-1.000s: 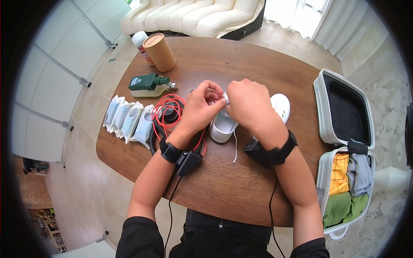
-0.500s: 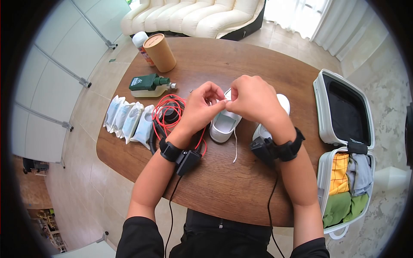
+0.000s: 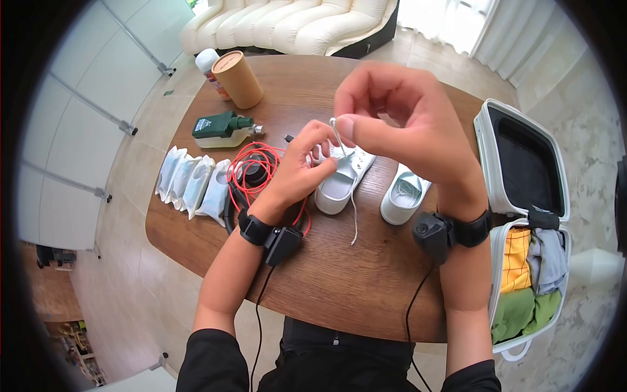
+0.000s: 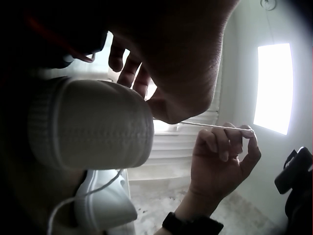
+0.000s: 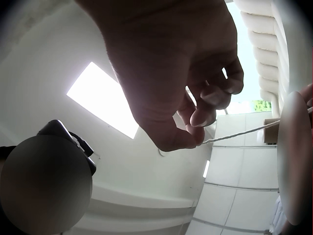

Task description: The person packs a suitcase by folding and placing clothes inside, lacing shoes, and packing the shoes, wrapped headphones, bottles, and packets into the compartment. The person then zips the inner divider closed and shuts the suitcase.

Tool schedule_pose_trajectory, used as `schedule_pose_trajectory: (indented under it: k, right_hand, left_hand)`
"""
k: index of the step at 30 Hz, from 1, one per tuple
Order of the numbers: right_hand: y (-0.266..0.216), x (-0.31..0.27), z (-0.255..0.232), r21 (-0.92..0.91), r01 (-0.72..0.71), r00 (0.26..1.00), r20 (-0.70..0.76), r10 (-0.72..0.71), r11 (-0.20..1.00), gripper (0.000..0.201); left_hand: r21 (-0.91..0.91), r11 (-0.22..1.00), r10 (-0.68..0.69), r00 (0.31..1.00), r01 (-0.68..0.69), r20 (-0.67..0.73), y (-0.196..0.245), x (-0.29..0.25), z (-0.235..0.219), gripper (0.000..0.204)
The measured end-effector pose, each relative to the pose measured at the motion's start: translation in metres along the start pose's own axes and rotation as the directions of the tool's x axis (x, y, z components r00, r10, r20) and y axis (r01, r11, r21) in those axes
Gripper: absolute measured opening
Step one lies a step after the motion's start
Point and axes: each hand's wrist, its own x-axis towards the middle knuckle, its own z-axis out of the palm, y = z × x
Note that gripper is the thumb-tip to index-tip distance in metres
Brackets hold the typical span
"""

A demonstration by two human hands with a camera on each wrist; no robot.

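Observation:
A white canvas shoe (image 3: 334,204) stands heel toward me on the wooden table, with one lace end trailing down its right side. High above it, my right hand (image 3: 415,127) pinches the other end of the white shoelace (image 3: 338,138) between thumb and fingertip. In the right wrist view that shoelace (image 5: 244,133) runs taut from the fingertips. My left hand (image 3: 302,163) rests at the shoe's left side, fingers loosely bent and apart, thumb over the opening; the left wrist view shows these fingers beyond the heel (image 4: 105,125). Right of it sits a second white shoe (image 3: 397,208).
Left of the shoes lie a coiled red cable (image 3: 251,163), several wrapped packets (image 3: 196,186) and a green-topped bottle (image 3: 222,127). A cardboard tube (image 3: 238,81) and white-capped can (image 3: 209,65) stand behind. An open suitcase (image 3: 490,160) with folded clothes is at the right.
My right hand has risen away from the shoe and toward the right, drawing the lace up with it. The left hand has stayed by the shoe, its thumb now apart from the right hand.

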Motion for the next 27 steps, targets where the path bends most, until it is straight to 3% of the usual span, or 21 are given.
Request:
schedule_pose_trajectory:
  k: [3, 6, 10, 13, 15, 16, 17, 19, 20, 22, 23, 25, 27]
  right_hand:
    - [-0.009, -0.004, 0.005, 0.074, 0.111, 0.992, -0.075, -0.105, 0.991, 0.011]
    - [-0.016, -0.006, 0.004, 0.049, 0.153, 0.976, -0.165, -0.143, 0.987, 0.011]
    - [-0.010, -0.003, 0.007, 0.021, 0.158, 0.968, -0.203, -0.150, 0.987, 0.009]
    - [-0.009, -0.003, 0.003, -0.117, 0.108, 0.976, -0.175, -0.127, 0.987, 0.013]
    - [-0.014, -0.007, -0.005, -0.452, -0.167, 0.981, 0.015, 0.195, 0.876, 0.022]
    - [-0.012, -0.008, -0.008, -0.602, -0.241, 0.954, -0.003, 0.300, 0.761, 0.026]
    - [-0.004, -0.010, -0.012, -0.602, -0.242, 0.955, -0.006, 0.298, 0.761, 0.026]
    - [0.024, -0.014, -0.021, -0.816, -0.377, 0.887, -0.182, 0.426, 0.438, 0.024]
    - [0.038, -0.014, -0.025, -0.816, -0.380, 0.886, -0.186, 0.424, 0.436, 0.024]
    - [0.065, -0.012, -0.034, -0.868, -0.375, 0.876, -0.218, 0.429, 0.325, 0.025]
    - [0.072, -0.010, -0.035, -0.868, -0.375, 0.878, -0.220, 0.425, 0.326, 0.025]
    - [0.084, -0.006, -0.036, -0.868, -0.430, 0.792, -0.231, 0.565, 0.247, 0.030]
    - [0.096, -0.002, -0.037, -0.856, -0.436, 0.789, -0.214, 0.576, 0.280, 0.031]
  left_hand:
    - [0.050, 0.999, 0.009, 0.999, -0.011, 0.046, 0.015, 0.001, 0.000, 0.023]
    - [0.113, 0.988, 0.095, 0.992, -0.105, 0.088, 0.018, 0.003, 0.002, 0.013]
    - [0.098, 0.990, 0.099, 0.992, -0.106, 0.075, 0.016, 0.003, 0.006, 0.013]
    - [0.118, 0.986, 0.109, 0.992, -0.116, 0.067, 0.022, 0.001, 0.005, 0.013]
    - [0.080, 0.977, 0.194, 0.980, -0.197, 0.039, 0.016, 0.002, 0.006, 0.013]
    - [0.098, 0.982, 0.159, 0.986, -0.162, 0.046, 0.008, 0.003, 0.005, 0.014]
    - [0.099, 0.981, 0.161, 0.986, -0.166, 0.050, 0.008, 0.004, 0.005, 0.014]
    - [0.132, 0.982, 0.133, 0.991, -0.134, 0.017, 0.009, 0.005, 0.005, 0.016]
    - [0.131, 0.982, 0.137, 0.990, -0.138, 0.020, 0.009, 0.004, 0.005, 0.016]
    - [0.020, 1.000, -0.017, 0.998, 0.016, 0.062, 0.008, 0.002, 0.004, 0.020]
    - [0.024, 1.000, -0.014, 0.998, 0.012, 0.064, 0.008, 0.001, 0.004, 0.020]
    - [0.015, 0.999, -0.035, 0.997, 0.034, 0.066, 0.007, 0.001, 0.004, 0.022]
    - [0.019, 1.000, -0.008, 0.998, 0.007, 0.058, 0.005, 0.002, 0.005, 0.022]
